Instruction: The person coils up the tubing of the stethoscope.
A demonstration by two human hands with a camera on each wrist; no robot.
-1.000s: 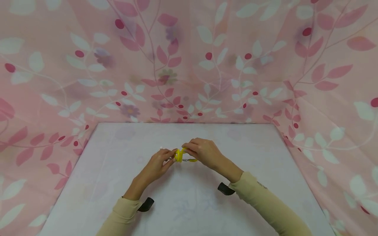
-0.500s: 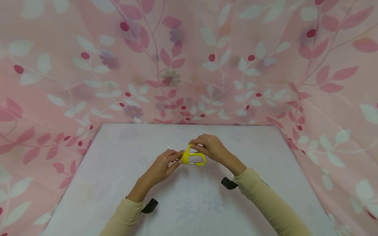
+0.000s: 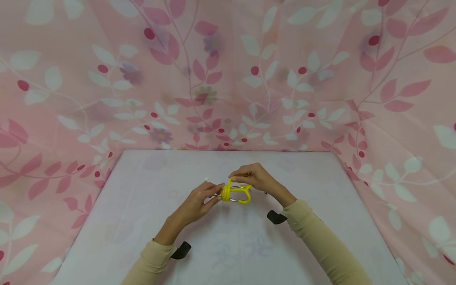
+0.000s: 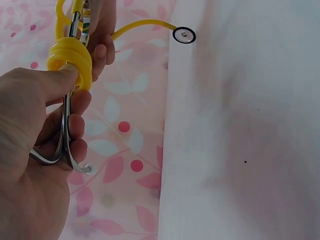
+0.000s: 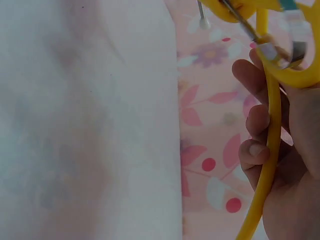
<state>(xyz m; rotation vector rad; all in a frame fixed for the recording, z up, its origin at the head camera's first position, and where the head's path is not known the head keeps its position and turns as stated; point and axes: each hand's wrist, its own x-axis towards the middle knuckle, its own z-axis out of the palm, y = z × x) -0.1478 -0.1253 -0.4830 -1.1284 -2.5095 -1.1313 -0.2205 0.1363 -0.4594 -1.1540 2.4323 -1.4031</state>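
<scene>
A stethoscope with yellow tubing (image 3: 246,196) and metal ear tubes (image 4: 66,122) is held in the air between both hands. The tubing is wound in several turns (image 4: 75,52) around the metal part. My left hand (image 3: 197,200) pinches these turns with its thumb, and its fingers curl behind the ear tubes. A pale eartip (image 4: 89,169) pokes out below those fingers. To the right, my right hand (image 3: 254,176) holds a length of tubing, which runs across its curled fingers (image 5: 257,120). The round, black-rimmed chest piece (image 4: 184,35) hangs from the tubing's free end.
A white-covered table (image 3: 228,245) lies beneath the hands. Pink leaf-patterned cloth (image 3: 228,79) encloses its back and sides. Each wrist carries a dark camera mount, such as the left one (image 3: 181,250).
My right hand has shifted up and right off the stethoscope's loop, which now shows, and keeps hold of the tubing. The left hand keeps its grip, while the head view has shifted slightly.
</scene>
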